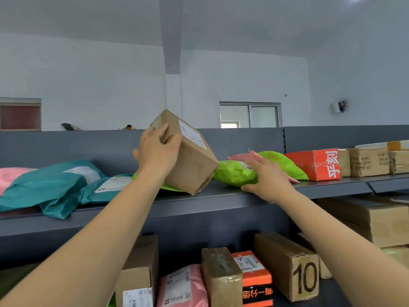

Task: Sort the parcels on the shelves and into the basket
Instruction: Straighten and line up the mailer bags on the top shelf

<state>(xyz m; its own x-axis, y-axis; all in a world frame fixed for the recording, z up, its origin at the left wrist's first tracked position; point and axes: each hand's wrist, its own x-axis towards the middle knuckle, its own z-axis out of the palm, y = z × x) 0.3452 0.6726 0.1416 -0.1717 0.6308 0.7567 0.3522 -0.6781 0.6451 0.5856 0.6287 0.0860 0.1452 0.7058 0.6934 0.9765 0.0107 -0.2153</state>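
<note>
My left hand grips a brown cardboard box by its left side. The box is tilted, with a white label on top and one lower corner down on the top grey shelf. My right hand rests on a lime-green parcel bag, fingers spread over it and thumb at the shelf's front edge. A pink bag lies partly under the green one. Another bit of green bag shows beneath the box.
Teal bags and a pink bag lie left on the top shelf. An orange-red box and brown boxes stand right. The lower shelf holds several boxes, one marked 10, an orange box and a pink bag.
</note>
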